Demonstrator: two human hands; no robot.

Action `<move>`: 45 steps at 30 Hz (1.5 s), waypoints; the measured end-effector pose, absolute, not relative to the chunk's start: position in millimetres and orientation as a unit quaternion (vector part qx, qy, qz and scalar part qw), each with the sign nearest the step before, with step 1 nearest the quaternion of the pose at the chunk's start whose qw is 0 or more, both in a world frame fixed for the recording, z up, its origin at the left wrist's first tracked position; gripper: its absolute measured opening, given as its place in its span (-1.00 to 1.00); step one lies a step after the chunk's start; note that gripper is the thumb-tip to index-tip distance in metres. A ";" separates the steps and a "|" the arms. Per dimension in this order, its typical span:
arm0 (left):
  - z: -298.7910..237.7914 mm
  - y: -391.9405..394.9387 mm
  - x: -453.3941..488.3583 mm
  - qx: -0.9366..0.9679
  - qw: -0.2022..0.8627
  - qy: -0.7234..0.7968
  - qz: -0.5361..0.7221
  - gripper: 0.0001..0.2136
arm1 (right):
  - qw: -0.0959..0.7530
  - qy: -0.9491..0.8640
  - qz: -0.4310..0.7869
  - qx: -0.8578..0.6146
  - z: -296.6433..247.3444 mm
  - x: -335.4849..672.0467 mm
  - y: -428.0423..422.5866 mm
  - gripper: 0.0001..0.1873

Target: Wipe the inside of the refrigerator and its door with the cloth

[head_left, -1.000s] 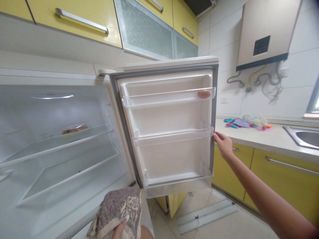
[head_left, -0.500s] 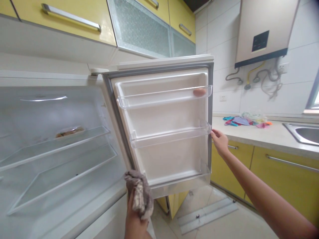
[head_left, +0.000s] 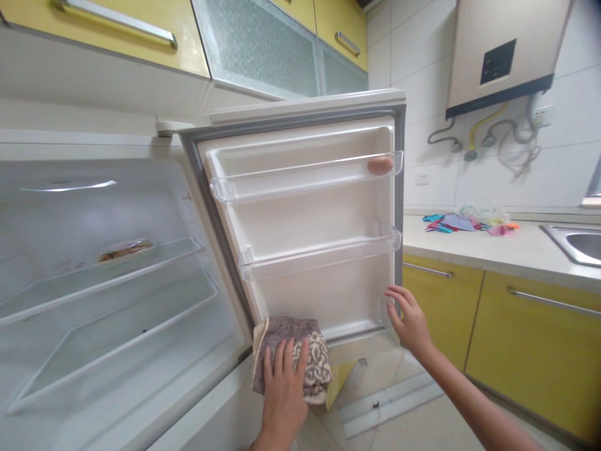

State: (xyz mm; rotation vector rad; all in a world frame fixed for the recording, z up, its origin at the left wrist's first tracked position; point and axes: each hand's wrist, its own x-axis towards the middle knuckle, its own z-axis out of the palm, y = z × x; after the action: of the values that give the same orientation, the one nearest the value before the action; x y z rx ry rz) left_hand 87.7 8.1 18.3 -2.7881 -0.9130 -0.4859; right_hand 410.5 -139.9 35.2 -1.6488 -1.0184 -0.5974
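Note:
My left hand (head_left: pixel 286 382) lies with its fingers spread over a folded grey-brown cloth (head_left: pixel 310 335) with a cream pattern. The cloth is at the bottom left corner of the open fridge door (head_left: pixel 300 219), over the lowest door shelf. At the door's right edge, low down, my right hand (head_left: pixel 410 319) has its fingers apart and slightly curled; whether it touches the edge I cannot tell. Two clear door racks are above, the upper rack (head_left: pixel 300 181) with a brown egg (head_left: pixel 379 165) at its right end and the middle rack (head_left: pixel 319 257).
Inside the fridge (head_left: pixel 94 213) at left, a packet of food (head_left: pixel 124 249) sits on the upper glass shelf. A counter (head_left: pixel 516 247) at right bears coloured cloths (head_left: pixel 457 222) beside a sink (head_left: pixel 575 241). White strips (head_left: pixel 389 404) lie on the floor.
My left hand has turned and moved right, spreading the cloth over the door's lower corner. My right hand has left the middle rack's end and moved down along the door edge.

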 end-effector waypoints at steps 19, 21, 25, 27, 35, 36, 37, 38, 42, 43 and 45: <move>82.1 -8.9 203.2 -0.980 0.012 -0.197 0.036 -0.57 | 0.302 -0.497 -0.124 -0.804 19.1 380.6 -121.5 -0.44; 78.3 -17.1 212.4 -0.979 0.012 -0.200 0.026 -0.56 | 0.287 -0.500 -0.130 -0.807 20.2 379.3 -121.0 -0.45; 74.4 -23.6 214.5 -0.979 0.007 -0.203 0.012 -0.55 | 0.260 -0.505 -0.144 -0.810 20.3 377.9 -120.5 -0.50; 74.5 -23.1 209.2 -0.980 0.002 -0.201 0.007 -0.51 | 0.248 -0.508 -0.151 -0.811 18.6 377.3 -121.4 -0.51; 77.2 0.0 166.4 -0.976 -0.037 -0.217 0.002 -0.49 | 0.215 -0.516 -0.175 -0.811 10.9 375.1 -124.7 -0.55; 76.9 6.2 157.6 -0.974 -0.036 -0.223 -0.003 -0.49 | 0.213 -0.514 -0.177 -0.811 10.6 375.0 -124.5 -0.56; 76.6 13.1 148.2 -0.972 -0.035 -0.232 -0.008 -0.48 | 0.213 -0.513 -0.179 -0.812 10.5 374.9 -124.2 -0.56; 76.2 20.3 138.4 -0.970 -0.032 -0.242 -0.010 -0.48 | 0.213 -0.511 -0.180 -0.813 10.5 374.9 -123.8 -0.56; 73.5 45.5 103.5 -0.964 -0.005 -0.265 -0.012 -0.53 | 0.221 -0.508 -0.182 -0.813 10.5 375.0 -122.7 -0.58; 72.7 49.4 98.0 -0.964 0.005 -0.264 -0.015 -0.52 | 0.223 -0.508 -0.182 -0.812 10.2 375.1 -122.5 -0.58; 71.2 53.6 91.9 -0.965 0.023 -0.262 -0.018 -0.47 | 0.230 -0.509 -0.180 -0.810 9.5 375.4 -122.3 -0.58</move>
State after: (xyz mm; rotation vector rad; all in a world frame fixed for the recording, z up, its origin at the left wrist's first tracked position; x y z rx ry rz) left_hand 91.9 53.6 71.2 -2.9875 -0.8106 -0.0548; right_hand 375.4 -122.3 9.5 -2.2276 -1.4016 -0.4955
